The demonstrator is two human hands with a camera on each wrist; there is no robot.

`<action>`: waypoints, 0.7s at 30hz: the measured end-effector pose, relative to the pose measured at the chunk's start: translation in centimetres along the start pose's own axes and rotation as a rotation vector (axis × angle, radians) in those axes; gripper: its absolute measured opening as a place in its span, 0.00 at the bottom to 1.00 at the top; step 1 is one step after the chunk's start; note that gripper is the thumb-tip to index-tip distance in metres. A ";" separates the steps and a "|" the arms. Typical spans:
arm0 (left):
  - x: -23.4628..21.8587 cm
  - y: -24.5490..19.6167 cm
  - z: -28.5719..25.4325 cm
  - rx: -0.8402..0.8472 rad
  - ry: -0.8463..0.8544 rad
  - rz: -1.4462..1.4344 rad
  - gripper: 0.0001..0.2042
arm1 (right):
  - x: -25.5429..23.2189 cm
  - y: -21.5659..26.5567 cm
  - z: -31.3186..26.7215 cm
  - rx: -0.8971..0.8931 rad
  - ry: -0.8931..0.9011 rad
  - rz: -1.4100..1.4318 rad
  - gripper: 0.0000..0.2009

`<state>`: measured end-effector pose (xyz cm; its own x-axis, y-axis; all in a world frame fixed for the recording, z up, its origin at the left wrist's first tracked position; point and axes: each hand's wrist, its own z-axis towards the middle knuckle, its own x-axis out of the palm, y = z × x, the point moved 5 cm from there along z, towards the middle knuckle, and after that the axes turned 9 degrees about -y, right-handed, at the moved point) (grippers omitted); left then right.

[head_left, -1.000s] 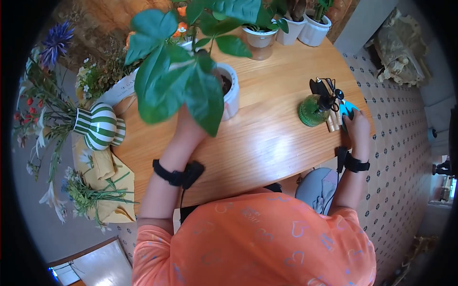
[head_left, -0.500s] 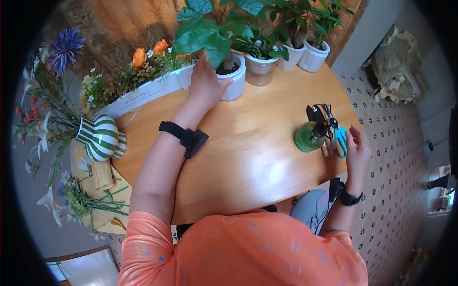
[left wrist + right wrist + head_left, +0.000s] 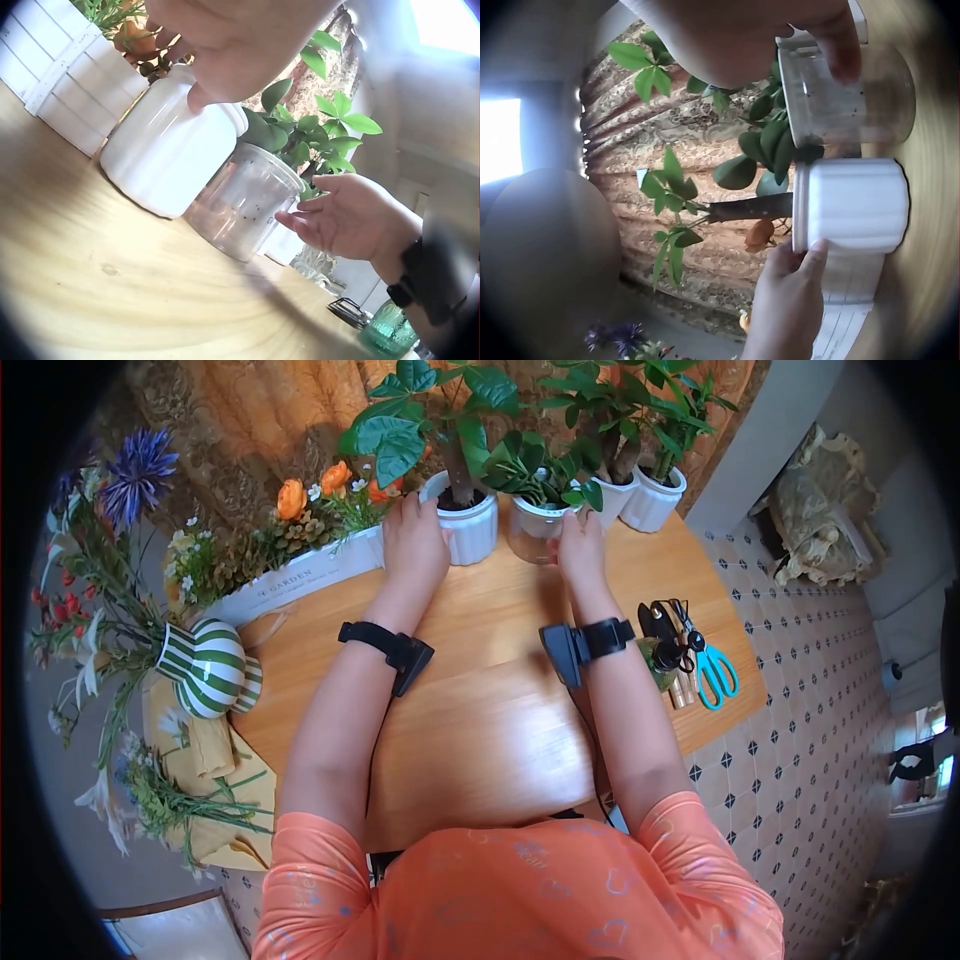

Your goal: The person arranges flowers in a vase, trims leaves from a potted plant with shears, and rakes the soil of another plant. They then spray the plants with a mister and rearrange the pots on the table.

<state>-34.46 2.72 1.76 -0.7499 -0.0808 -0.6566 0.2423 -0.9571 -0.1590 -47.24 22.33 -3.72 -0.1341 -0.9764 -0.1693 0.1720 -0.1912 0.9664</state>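
Observation:
At the back of the table stands a white pot [image 3: 474, 535] with a broad-leaved plant. My left hand [image 3: 416, 545] grips its left side, the thumb [image 3: 817, 255] lying against the pot wall and the fingers at the rim. Just right of it is a clear plastic pot [image 3: 238, 201] holding a low leafy plant [image 3: 540, 482]. My right hand [image 3: 582, 550] has come up to that pot's right side. Its fingers are loosely extended near the rim, with the thumb in front of the clear wall in the right wrist view.
Two more white pots [image 3: 652, 505] with plants stand back right. A white planter box [image 3: 300, 577] of artificial flowers lies to the left, near a striped vase [image 3: 215, 668]. Blue-handled scissors [image 3: 715, 678] and a green glass bottle [image 3: 388, 330] sit at the right edge.
The white pot has moved from nearer me back into the row, and my left hand stays at it. My right hand has left the scissors and moved left to the clear pot.

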 end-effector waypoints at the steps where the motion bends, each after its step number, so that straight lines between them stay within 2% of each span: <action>1: -0.1 0.0 0.0 0.005 -0.034 0.040 0.20 | 0.8 -0.1 0.9 -0.005 0.000 -0.002 0.23; 3: -2.1 -1.8 -0.2 -0.029 -0.045 -0.014 0.22 | 1.6 0.2 1.6 -0.036 0.008 -0.008 0.16; 4: -2.9 -2.9 -0.4 -0.057 -0.054 -0.063 0.23 | 1.4 0.6 1.6 -0.037 0.010 -0.012 0.16; 5: -2.7 -3.6 -0.6 -0.059 -0.052 -0.062 0.23 | 1.1 1.9 0.9 0.078 0.093 0.077 0.15; 6: -2.0 -4.8 -1.1 0.001 0.035 -0.234 0.23 | 1.0 2.7 0.2 0.194 0.175 0.164 0.14; 7: -1.4 -6.1 -1.5 0.057 0.121 -0.406 0.22 | 0.9 3.0 0.0 0.197 0.180 0.159 0.14; 8: -0.3 -6.7 -1.9 0.048 0.122 -0.407 0.22 | 0.8 3.1 0.0 0.232 0.182 0.232 0.12; 10: 2.5 -7.3 -2.3 -0.108 0.107 -0.643 0.23 | 0.5 3.2 0.0 0.327 0.200 0.303 0.10; 11: 3.1 -7.5 -1.9 -0.114 0.108 -0.645 0.23 | 0.3 3.2 0.0 0.328 0.202 0.296 0.10; 13: 5.1 -7.3 -1.4 -0.419 0.290 -0.925 0.26 | 0.0 3.4 -0.2 0.332 0.237 0.362 0.11; 14: 5.1 -7.4 -1.4 -0.423 0.291 -0.929 0.26 | -0.4 3.8 -0.5 0.333 0.236 0.357 0.11; 16: 5.5 -7.4 -2.0 -0.532 0.325 -0.993 0.29 | -1.4 4.4 -1.5 0.311 0.290 0.350 0.13; 19: 6.1 -7.2 -4.3 -0.574 0.358 -1.082 0.31 | -2.7 4.4 -3.4 0.292 0.345 0.370 0.13; 20: 6.1 -6.9 -5.2 -0.540 0.256 -1.076 0.27 | -3.3 4.3 -4.1 0.297 0.345 0.368 0.13; 21: 4.8 -7.0 -6.0 -0.545 0.262 -1.070 0.27 | -3.8 4.0 -5.1 0.307 0.374 0.373 0.13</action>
<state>-36.09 10.73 -4.72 -0.5975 0.7922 -0.1241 -0.1461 -0.2598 -0.9545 -41.10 24.80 -0.17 0.2427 -0.9517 0.1882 -0.1557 0.1533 0.9758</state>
